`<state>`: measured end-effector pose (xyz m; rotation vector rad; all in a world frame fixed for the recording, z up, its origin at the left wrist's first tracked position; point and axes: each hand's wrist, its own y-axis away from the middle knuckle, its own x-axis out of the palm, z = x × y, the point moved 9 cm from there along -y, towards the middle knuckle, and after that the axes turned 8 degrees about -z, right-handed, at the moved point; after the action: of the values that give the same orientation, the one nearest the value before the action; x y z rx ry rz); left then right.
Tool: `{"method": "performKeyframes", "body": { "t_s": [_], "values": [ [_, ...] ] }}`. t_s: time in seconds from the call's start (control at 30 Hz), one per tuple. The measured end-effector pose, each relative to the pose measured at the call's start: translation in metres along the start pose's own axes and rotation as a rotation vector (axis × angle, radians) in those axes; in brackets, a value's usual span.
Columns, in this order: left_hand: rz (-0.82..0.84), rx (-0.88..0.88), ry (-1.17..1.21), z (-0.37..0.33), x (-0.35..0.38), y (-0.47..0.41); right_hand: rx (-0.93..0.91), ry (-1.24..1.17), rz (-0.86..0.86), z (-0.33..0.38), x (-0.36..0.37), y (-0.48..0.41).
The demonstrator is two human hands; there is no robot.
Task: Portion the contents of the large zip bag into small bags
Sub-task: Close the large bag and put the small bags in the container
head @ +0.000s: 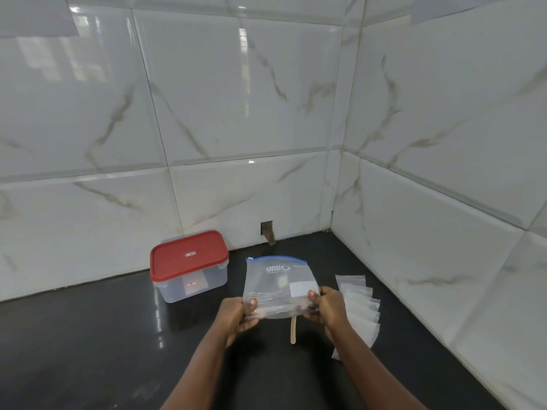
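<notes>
Both arms reach forward — left hand (236, 313) and right hand (327, 306) each pinch the large zip bag (278, 284), grip closed, above the worktop (88, 335).

Clear large zip bag (278, 279), blue zip strip along its bowed top edge, white lettering and a white label patch on the face; upright, held above the dark counter (118, 350), pinched at both lower corners. Just right of it, clear small bags (362, 309), flat, overlapping in a fanned row.
</notes>
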<state>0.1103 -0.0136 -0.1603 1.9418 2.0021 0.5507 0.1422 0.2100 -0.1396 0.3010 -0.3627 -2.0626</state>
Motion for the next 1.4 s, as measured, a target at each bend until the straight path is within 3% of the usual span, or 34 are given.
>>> {"method": "performKeyframes", "body": {
  "t_s": [0.13,0.3,0.4,0.5,0.63,0.77,0.9,1.03,1.2,1.4],
  "values": [
    [0.072,-0.148,0.027,0.023,0.001,0.005,0.098,-0.016,0.04,-0.017,0.0,-0.003],
    [0.294,-0.307,0.267,0.03,0.015,0.021,0.155,0.053,0.269,-0.023,0.013,0.005],
    [0.374,-0.302,0.294,0.027,0.025,0.024,0.201,0.066,0.351,-0.027,0.02,0.01],
    [0.42,-0.249,0.208,0.029,0.031,0.025,0.236,-0.011,0.306,-0.032,0.016,0.005],
    [0.448,-0.214,0.145,0.031,0.027,0.031,0.182,-0.083,0.277,-0.027,0.009,-0.003],
    [0.581,-0.247,0.147,0.03,0.028,0.044,0.129,-0.051,0.394,-0.019,0.011,0.004],
    [0.569,-0.279,0.366,0.02,0.026,0.04,0.111,-0.014,0.56,-0.016,0.016,0.013],
    [0.513,-0.218,0.333,0.016,0.033,0.037,0.122,0.08,0.66,-0.023,0.018,0.023],
    [0.522,-0.154,0.263,0.006,0.039,0.036,0.086,-0.064,0.554,-0.013,0.016,0.017],
    [0.5,-0.116,0.2,-0.003,0.033,0.034,0.082,0.03,0.495,-0.007,0.012,0.017]
  ]
}}
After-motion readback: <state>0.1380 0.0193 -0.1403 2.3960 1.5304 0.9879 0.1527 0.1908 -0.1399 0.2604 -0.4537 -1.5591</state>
